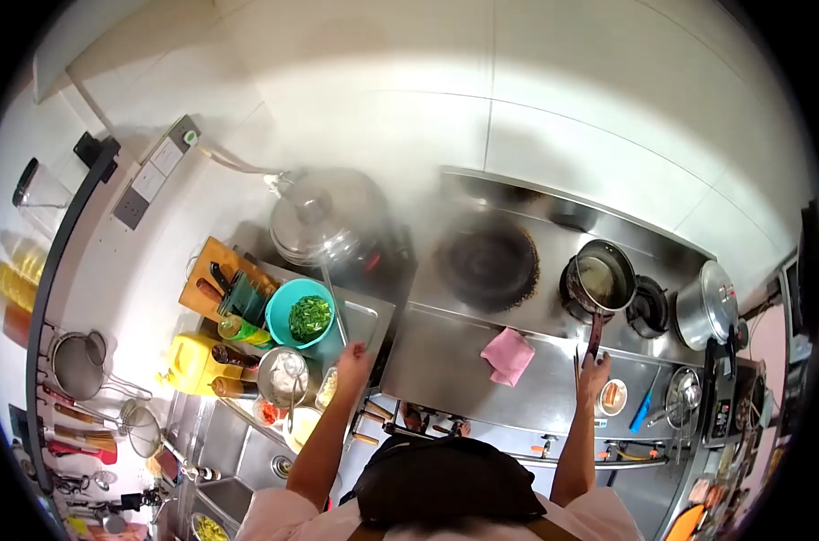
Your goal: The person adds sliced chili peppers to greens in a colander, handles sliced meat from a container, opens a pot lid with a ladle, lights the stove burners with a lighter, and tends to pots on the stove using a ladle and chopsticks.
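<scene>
Pan: round dark-metal saucepan point(621, 266), prob. heavy, stiff; take by long handle point(596, 332).
My R hand point(594, 374): fingers clamped on handle.
My L hand point(353, 365): fingers, can't tell.

Your cloth point(509, 356) is plain pink, no pattern noted. Left of it, your bowl point(280, 317) is turquoise, its chopped greens point(309, 318) deep green; farther left, your jug point(189, 361) is yellow. Right of the cloth, your pan handle point(595, 335) reads dark reddish-brown, the utensil point(643, 412) bright blue. Beyond it, through haze, your wok point(488, 261) appears blackish, brown-rimmed.
</scene>
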